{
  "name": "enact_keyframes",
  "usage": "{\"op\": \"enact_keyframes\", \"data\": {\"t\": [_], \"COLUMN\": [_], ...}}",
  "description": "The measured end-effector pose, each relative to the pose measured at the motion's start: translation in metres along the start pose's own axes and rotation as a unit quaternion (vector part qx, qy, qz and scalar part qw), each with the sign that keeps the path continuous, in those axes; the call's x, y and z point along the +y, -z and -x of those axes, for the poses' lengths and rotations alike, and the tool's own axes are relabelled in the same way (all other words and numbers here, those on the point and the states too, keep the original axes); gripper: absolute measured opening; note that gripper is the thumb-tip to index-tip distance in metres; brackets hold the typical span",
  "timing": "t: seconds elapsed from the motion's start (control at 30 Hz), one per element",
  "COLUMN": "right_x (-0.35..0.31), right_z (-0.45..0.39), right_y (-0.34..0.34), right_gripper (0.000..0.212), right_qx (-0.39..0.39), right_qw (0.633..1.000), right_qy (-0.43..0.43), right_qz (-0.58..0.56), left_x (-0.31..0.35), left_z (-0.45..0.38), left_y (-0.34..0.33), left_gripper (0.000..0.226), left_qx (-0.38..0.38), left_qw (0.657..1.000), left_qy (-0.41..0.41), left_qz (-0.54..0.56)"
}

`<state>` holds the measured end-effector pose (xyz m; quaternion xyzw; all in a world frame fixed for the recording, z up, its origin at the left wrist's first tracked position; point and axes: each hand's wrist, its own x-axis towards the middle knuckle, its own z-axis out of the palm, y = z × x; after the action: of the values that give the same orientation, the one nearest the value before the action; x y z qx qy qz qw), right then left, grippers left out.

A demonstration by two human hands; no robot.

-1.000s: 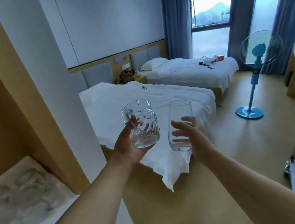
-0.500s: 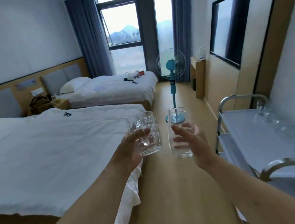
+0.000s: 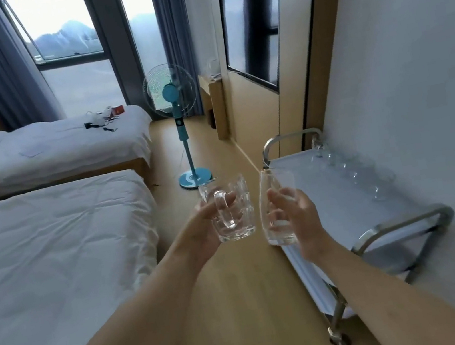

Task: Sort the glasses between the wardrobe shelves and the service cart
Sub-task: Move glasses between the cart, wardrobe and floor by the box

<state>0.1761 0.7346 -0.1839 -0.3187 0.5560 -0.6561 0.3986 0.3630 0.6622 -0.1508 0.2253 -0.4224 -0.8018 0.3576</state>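
My left hand (image 3: 201, 231) grips a clear handled glass mug (image 3: 231, 209), held upright at chest height over the wooden floor. My right hand (image 3: 296, 215) grips a tall clear tumbler (image 3: 273, 191), just right of the mug and apart from it. The tumbler hangs at the left edge of the metal service cart (image 3: 330, 203), which stands along the right wall. A row of several clear glasses (image 3: 356, 173) lines the cart's top shelf next to the wall. The wardrobe is out of view.
A white bed (image 3: 54, 261) fills the left, a second bed (image 3: 59, 146) lies behind it. A blue standing fan (image 3: 180, 120) stands on the floor ahead, beyond the cart. A wall television (image 3: 254, 32) hangs above a small wooden desk (image 3: 216, 105).
My view has swung right from the wardrobe and beds toward the cart. Both hands keep their glasses and are now closer to the cart.
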Motion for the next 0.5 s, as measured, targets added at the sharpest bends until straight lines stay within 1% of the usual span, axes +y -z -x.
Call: {"op": "enact_keyframes", "data": {"t": [0.07,0.17,0.27,0.43,0.5], "right_x": [0.004,0.012,0.019,0.027,0.028], "right_z": [-0.016,-0.045,-0.085,-0.154,-0.183], "right_y": [0.007,0.019,0.029,0.045,0.051], "right_gripper": [0.086,0.079,0.085,0.092,0.088], "right_qx": [0.007,0.031,0.050,0.075,0.083], "right_qw": [1.000,0.999,0.999,0.997,0.997], "right_qy": [-0.004,-0.012,-0.005,-0.002,0.002], "right_qz": [0.010,0.000,-0.007,-0.001,-0.002], "left_x": [-0.005,-0.010,-0.012,-0.011,-0.011], "left_z": [-0.024,-0.065,-0.114,-0.196,-0.231], "left_y": [0.000,0.002,0.007,0.012,0.012], "left_gripper": [0.097,0.103,0.107,0.100,0.098], "left_qx": [-0.009,-0.005,0.006,0.002,-0.004], "left_qw": [1.000,0.999,0.998,0.995,0.994], "left_qy": [0.009,0.024,0.033,0.055,0.060], "left_qz": [-0.025,-0.044,-0.059,-0.084,-0.091]}}
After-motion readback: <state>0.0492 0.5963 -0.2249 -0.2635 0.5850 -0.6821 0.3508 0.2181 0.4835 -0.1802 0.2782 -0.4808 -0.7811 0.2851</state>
